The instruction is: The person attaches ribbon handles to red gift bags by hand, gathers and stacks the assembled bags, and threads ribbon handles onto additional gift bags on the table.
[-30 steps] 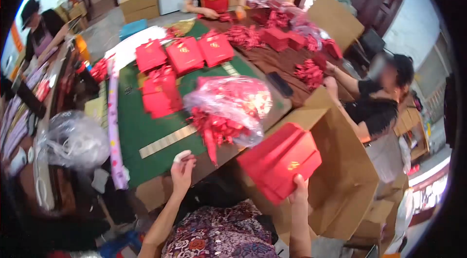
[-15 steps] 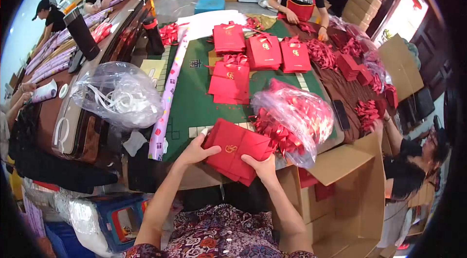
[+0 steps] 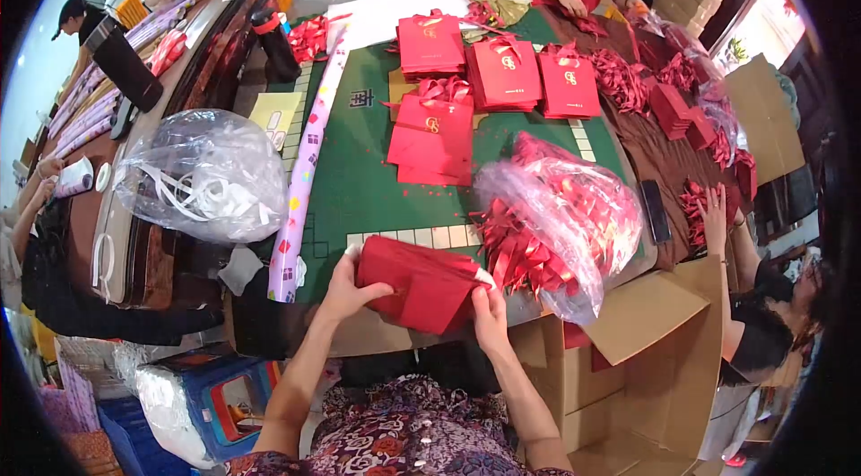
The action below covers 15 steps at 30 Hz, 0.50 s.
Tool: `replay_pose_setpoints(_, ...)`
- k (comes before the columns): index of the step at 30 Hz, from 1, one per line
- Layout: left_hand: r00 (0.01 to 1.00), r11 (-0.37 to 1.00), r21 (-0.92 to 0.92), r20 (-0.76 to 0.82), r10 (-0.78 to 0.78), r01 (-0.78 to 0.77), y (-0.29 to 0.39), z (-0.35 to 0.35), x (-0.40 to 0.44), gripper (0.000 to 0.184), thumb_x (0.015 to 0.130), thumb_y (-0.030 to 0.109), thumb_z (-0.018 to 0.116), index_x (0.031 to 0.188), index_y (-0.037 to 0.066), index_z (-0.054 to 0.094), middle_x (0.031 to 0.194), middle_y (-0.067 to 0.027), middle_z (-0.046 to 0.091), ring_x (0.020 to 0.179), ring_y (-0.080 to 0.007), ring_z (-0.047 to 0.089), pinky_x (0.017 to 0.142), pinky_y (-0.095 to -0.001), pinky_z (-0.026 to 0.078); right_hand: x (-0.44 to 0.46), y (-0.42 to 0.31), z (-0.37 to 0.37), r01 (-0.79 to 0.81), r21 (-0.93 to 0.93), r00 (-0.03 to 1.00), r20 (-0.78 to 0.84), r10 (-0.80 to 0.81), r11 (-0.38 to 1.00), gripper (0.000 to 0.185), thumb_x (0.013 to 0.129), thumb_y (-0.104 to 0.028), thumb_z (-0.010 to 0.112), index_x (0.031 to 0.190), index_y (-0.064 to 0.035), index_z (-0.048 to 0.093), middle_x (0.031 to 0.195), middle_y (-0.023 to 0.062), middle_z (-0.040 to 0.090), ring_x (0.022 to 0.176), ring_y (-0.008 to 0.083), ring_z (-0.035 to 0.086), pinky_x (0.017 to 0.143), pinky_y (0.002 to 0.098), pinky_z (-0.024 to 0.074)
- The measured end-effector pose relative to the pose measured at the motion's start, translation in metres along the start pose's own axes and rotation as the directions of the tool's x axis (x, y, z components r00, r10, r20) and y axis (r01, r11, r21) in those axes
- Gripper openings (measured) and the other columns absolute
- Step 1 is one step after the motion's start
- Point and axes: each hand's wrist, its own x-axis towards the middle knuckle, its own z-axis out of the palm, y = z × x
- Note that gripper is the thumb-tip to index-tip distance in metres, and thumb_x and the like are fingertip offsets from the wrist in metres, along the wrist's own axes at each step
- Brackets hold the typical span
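Several red paper bags (image 3: 421,283) are held as a flat stack at the table's near edge. My left hand (image 3: 348,289) grips the left end, thumb on top. At the right end my right hand (image 3: 489,307) pinches the stack's edge. Just beyond my right hand lies a clear plastic bag (image 3: 574,216) full of red ribbons. Farther back on the green mat (image 3: 345,171) sit piles of red bags with gold print, among them a front pile (image 3: 432,139) and a back pile (image 3: 430,45).
An open cardboard box (image 3: 659,377) stands at the right. Left are a wrapped purple roll (image 3: 309,162) and a plastic bag of white cords (image 3: 206,180). A phone (image 3: 656,210) lies right of the ribbons. Co-workers' hands work at the right and far sides.
The red stack, held at the right by my right hand a second ago, is now in front of me in both hands. Its printed face no longer shows. The head view has swung right, then slightly closer.
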Motion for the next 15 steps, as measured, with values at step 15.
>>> replay_pose_setpoints(15, 1.0, 0.995, -0.094, 0.001, 0.011, -0.011, -0.005, -0.018, -0.043, 0.091, 0.067, 0.0, 0.087, 0.144, 0.002, 0.039, 0.133, -0.0087, 0.056, 0.121, -0.018, 0.056, 0.105, -0.0367, 0.045, -0.005, -0.009, 0.013, 0.432, -0.316, 0.891, 0.293, -0.346, 0.844, 0.056, 0.105, -0.035, 0.045, 0.143, 0.0057, 0.041, 0.135, 0.0218, 0.056, 0.125, 0.0277, 0.055, 0.107, 0.0393, 0.0408)
